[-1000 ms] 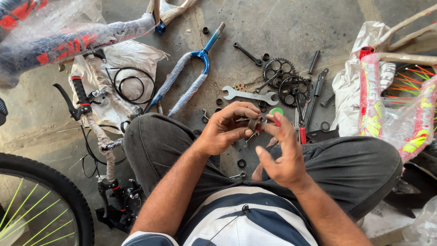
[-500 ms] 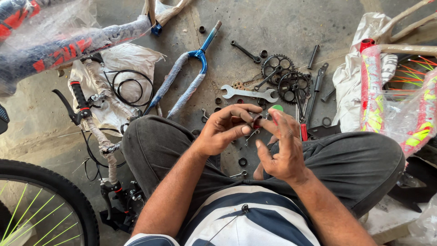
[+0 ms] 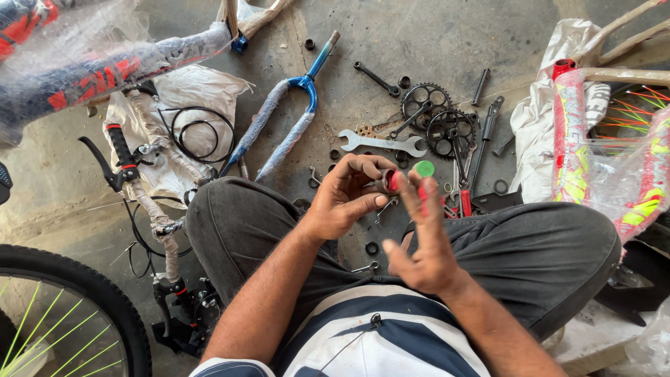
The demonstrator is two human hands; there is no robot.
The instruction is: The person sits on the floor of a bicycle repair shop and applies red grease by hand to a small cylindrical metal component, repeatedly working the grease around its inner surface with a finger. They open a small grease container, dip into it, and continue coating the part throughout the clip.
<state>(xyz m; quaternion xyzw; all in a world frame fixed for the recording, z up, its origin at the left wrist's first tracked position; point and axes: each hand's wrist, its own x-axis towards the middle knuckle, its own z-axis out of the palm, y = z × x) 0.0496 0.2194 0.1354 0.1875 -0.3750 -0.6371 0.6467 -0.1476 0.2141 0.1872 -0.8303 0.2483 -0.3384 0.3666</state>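
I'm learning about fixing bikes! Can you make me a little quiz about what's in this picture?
1. True or false: the left hand pinches a small dark part with a red end.
2. What lies on the floor just beyond the hands? A) a silver spanner B) a yellow bucket C) a saw
3. Fill in: the blue fork has its legs wrapped in ____.

Key
1. True. The right hand is beside it, fingers spread, with red on the fingertips.
2. A. It lies flat, next to the black chainrings.
3. Clear plastic wrap.
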